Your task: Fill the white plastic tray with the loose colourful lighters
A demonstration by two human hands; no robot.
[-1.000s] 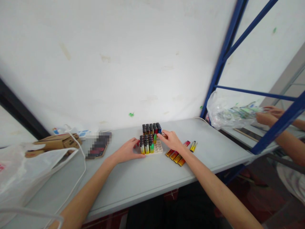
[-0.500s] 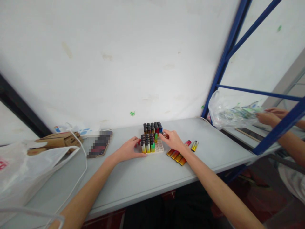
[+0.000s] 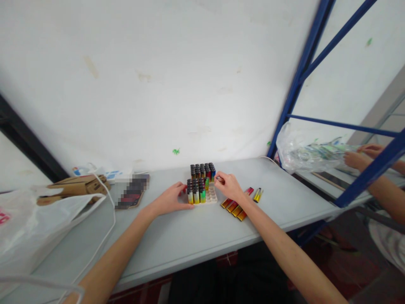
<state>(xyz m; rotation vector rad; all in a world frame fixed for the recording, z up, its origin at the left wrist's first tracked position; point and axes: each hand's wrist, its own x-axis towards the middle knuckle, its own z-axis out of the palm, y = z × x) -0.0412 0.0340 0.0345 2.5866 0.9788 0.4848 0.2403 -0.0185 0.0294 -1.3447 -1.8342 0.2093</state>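
Observation:
A pale tray (image 3: 211, 198) with round holes stands on the table. Upright lighters (image 3: 196, 192) with black tops and yellow-to-green bodies fill its left part, while holes show at its right. My left hand (image 3: 172, 196) grips the tray's left side, thumb at the front corner and fingers behind. Beside the right back corner, my right hand (image 3: 230, 186) is closed in a pinch on a small lighter-like piece (image 3: 218, 178) with a shiny end, mostly hidden by the fingers. Under and beside my right wrist lie several red-and-gold lighters (image 3: 235, 209), plus one yellow lighter (image 3: 258, 194).
Behind the tray stands another block of upright lighters (image 3: 202, 169). A phone (image 3: 134, 192), cardboard box (image 3: 77, 185), white plastic bag (image 3: 41, 228) and cable are at left. At right, beyond a blue metal frame (image 3: 292, 88), another person's hands (image 3: 357, 158) hold a clear bag (image 3: 291, 147).
My right hand has shifted slightly right, away from the tray, still pinching the small piece. My left hand stays on the tray. The other person's hands have moved slightly right.

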